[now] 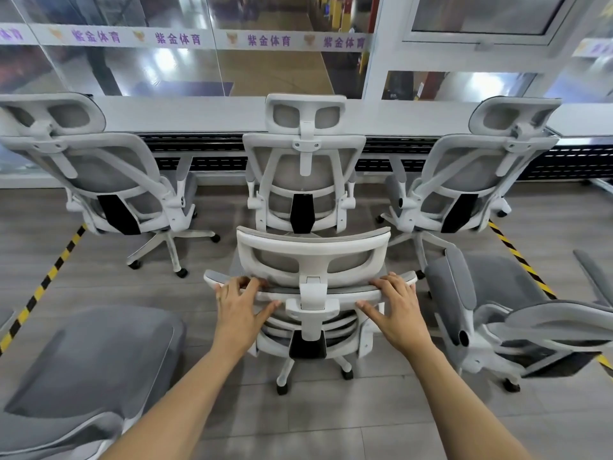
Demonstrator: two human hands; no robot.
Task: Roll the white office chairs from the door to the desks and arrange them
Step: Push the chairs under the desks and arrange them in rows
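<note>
The left grip and right grip each curl over the top rail of the held chair, thumbs underneath. It stands on the floor just behind the middle chair, which sits at the desk near edge. That slot looks taken, so push evenly with both sides and steer toward free desk edge, minding neighbouring castors.

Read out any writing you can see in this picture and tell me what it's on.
"紫金体育", purple, four times along the white strip on the glass wall.
Far-left print on that strip: cut off, unreadable.
Far-right purple print: too blurred to read.
White chairs: no readable labels.
</note>
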